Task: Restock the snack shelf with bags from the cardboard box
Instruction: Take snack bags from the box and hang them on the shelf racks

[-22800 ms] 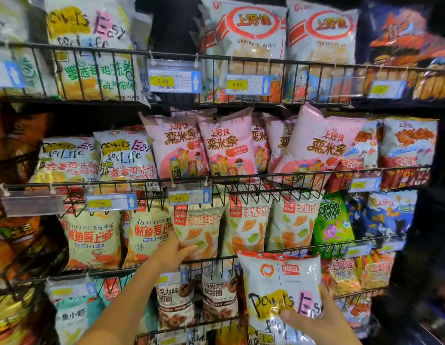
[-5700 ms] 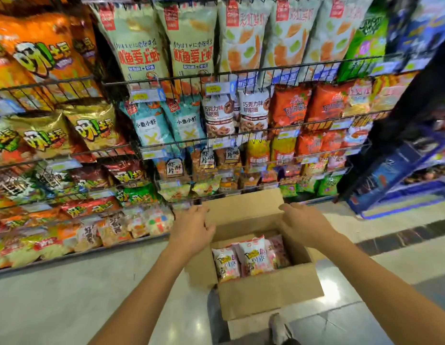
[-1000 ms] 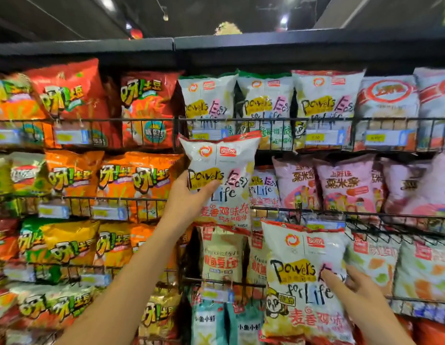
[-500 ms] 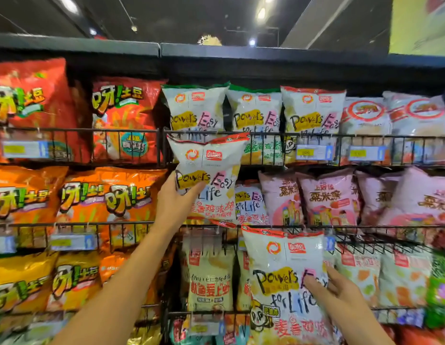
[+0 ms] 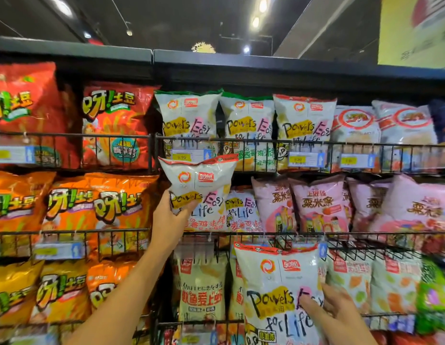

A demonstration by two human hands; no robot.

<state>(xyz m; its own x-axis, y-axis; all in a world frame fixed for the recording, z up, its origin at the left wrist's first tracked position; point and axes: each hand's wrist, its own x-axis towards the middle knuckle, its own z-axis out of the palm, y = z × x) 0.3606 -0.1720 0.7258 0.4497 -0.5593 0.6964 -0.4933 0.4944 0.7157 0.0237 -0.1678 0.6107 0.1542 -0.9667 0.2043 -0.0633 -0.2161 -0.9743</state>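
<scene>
My left hand (image 5: pixel 170 217) grips a white Powers Easy for Life snack bag (image 5: pixel 200 185) by its left side, raised in front of the second wire shelf (image 5: pixel 303 236). The bag's top edge reaches the rail of the top shelf (image 5: pixel 266 143). Low on the right, my right hand (image 5: pixel 338 312) holds a second, larger-looking white bag (image 5: pixel 278 290) of the same brand by its right edge. Three matching bags (image 5: pixel 246 120) stand on the top shelf, and another one (image 5: pixel 241 210) sits on the second shelf behind the raised bag. The cardboard box is out of view.
Red and orange potato snack bags (image 5: pixel 111 125) fill the left shelves. Pink bags (image 5: pixel 318 205) sit right of the raised bag, white and red shrimp flake bags (image 5: pixel 380 128) at the top right. Pale green bags (image 5: pixel 201 287) hang below. Price tags (image 5: pixel 189 155) clip to the rails.
My left hand has tipped its bag's top toward the shelf and moved it slightly right. The camera has tilted up a little. My right hand keeps its bag low.
</scene>
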